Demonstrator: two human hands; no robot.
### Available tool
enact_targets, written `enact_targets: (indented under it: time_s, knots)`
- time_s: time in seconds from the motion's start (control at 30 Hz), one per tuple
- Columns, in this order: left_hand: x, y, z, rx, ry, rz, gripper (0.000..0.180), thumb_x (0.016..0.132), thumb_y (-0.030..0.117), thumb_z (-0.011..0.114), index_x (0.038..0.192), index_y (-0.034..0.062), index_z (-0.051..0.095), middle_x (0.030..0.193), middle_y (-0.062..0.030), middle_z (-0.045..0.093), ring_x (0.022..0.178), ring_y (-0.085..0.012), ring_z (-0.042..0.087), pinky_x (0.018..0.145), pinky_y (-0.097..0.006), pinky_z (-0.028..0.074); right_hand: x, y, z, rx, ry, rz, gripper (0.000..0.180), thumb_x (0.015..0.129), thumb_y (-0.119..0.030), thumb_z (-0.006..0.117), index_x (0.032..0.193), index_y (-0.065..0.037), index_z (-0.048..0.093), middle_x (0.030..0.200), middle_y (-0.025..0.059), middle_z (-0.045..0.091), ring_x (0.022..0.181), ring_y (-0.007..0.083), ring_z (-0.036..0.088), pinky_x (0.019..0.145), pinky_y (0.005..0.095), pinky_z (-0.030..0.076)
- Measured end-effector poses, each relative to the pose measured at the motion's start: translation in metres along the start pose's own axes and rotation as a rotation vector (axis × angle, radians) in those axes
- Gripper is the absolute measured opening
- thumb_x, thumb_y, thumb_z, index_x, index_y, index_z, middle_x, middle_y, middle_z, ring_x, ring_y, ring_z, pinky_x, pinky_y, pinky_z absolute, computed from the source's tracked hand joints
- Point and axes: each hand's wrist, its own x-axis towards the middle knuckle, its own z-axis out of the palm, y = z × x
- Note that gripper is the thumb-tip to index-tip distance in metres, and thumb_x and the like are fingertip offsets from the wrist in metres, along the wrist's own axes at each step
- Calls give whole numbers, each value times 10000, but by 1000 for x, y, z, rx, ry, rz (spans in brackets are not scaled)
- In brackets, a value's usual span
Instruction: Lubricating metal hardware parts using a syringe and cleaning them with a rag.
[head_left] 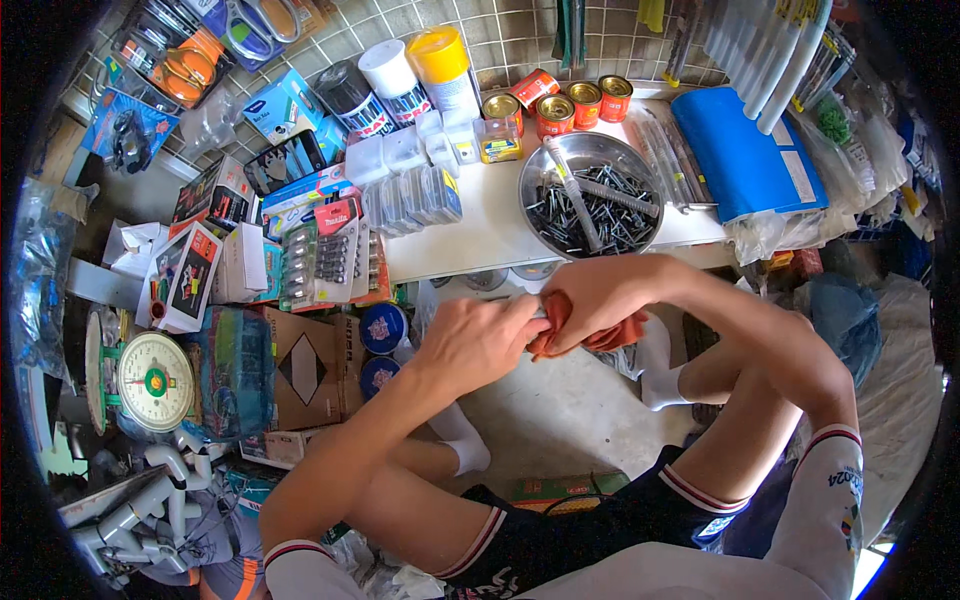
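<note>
My two hands meet in front of the white shelf, above the floor between my knees. My right hand point(608, 292) is bent over and closed on a crumpled orange-red cloth point(622, 333), whose loose end hangs below the fingers. Close beside it, my left hand point(482, 338) is closed, with its fingertips against the cloth. A small greyish bit shows between the left fingers, too covered to name. Just beyond the hands, on the shelf, a round metal bowl point(527, 203) holds many dark screws or nails and two long pale, strip-like pieces.
Spray cans point(440, 62), small red tins point(555, 117), clear plastic boxes point(415, 200) and a blue folder point(745, 160) crowd the white shelf point(450, 258). A green dial scale point(155, 388) and cardboard boxes point(303, 370) stand at left. Plastic bags point(845, 310) lie at right.
</note>
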Motion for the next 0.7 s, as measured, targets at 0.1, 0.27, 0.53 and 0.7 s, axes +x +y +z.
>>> enact_targets:
  time_s: [0.1,0.27,0.53,0.7]
  knots:
    - [6,-5,-6,147,195,236,127,821,170,715,837,71,637,717,-59,651,649,-247,676,580,-403,531,-9,16,-4,297,-96,-119,396,973,-486,643,873,-104,616,639,-22,567,446,61,450,366,260,360]
    - [14,-17,-44,617,375,480,156,763,146,679,911,99,664,800,9,549,676,-147,575,610,-315,436,-29,0,7,807,-27,-275,529,1037,-575,473,1188,-80,584,794,23,653,596,66,575,418,204,426]
    - [16,-17,-43,94,240,156,169,927,181,675,859,53,590,646,-140,593,580,-368,595,533,-471,423,-22,-2,16,-732,1112,-595,241,834,-95,708,1040,-65,586,925,57,679,868,243,716,693,350,571]
    - [8,-4,-33,-116,123,-9,268,976,220,644,804,34,556,619,-185,581,609,-412,622,554,-457,473,-15,7,16,-835,1003,-561,244,917,-278,694,969,-66,585,859,116,668,743,299,711,663,409,557]
